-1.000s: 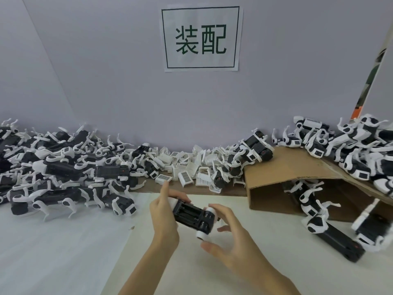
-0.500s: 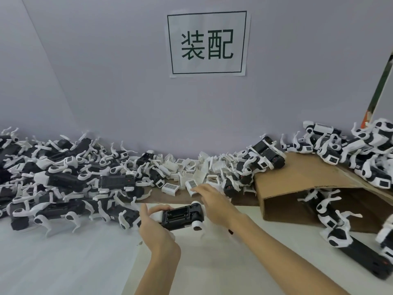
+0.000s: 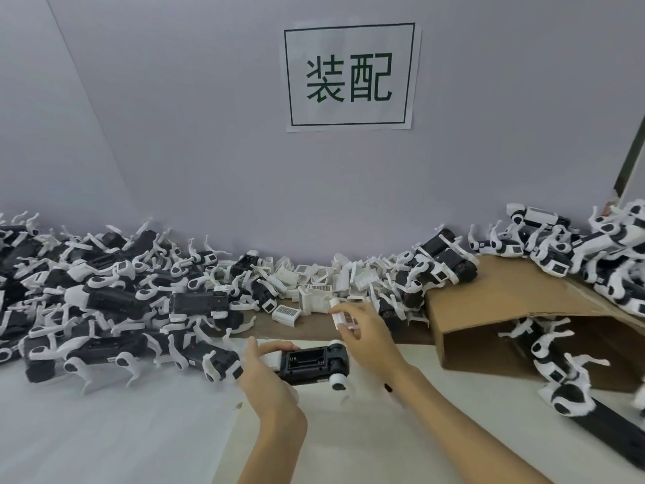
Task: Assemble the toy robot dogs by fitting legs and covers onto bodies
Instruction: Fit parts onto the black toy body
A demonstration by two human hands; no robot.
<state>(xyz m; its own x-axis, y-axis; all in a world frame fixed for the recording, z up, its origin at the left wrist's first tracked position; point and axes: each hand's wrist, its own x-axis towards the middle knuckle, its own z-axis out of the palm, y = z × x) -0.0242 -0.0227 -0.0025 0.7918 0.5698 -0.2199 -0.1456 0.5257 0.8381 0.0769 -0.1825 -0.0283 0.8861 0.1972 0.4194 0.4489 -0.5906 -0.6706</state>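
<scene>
Your right hand (image 3: 366,335), back from the pile (image 3: 324,288), now pinches a white cover (image 3: 343,317) just above the black body (image 3: 314,361) gripped in your left hand (image 3: 268,375); fitting looks next.

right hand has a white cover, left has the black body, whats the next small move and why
Probably bring the cover down onto the open bay on the body and press it in. The right hand pinches the cover just above the body, which the left hand holds with the empty bay facing up, so the two only need lining up.
</scene>
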